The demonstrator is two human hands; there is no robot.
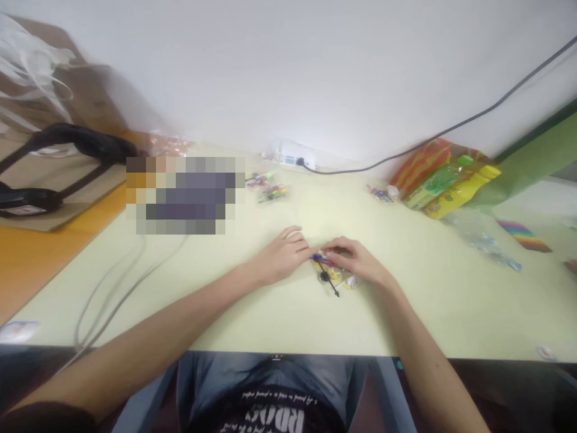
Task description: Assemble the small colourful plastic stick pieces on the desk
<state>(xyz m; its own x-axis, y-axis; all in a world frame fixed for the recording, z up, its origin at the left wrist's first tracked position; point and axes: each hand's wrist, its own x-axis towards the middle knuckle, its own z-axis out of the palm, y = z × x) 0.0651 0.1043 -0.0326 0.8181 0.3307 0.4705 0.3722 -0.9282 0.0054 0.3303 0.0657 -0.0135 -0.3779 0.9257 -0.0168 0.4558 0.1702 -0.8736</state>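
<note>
A small toy of coloured plastic parts [318, 259] sits low over the table between my two hands, with blue, red and yellow bits. A black arrow-shaped piece [332, 285] points from it toward the table's front edge. My left hand [288, 257] reaches the toy from the left, its fingertips closed at the blue end. From the right, my right hand [354, 258] pinches the toy's upper side between thumb and fingers. Below the right palm lie clear and yellow bits [348, 281], partly covered. The exact part under each fingertip is too small to make out.
Small coloured toys [271, 191] lie toward the wall, beside a white power strip [293, 157]. Green and yellow bottles [462, 189] lean at the right, near clear plastic wrapping [480, 237]. A pixelated dark object [193, 195] and cables [112, 300] are at the left.
</note>
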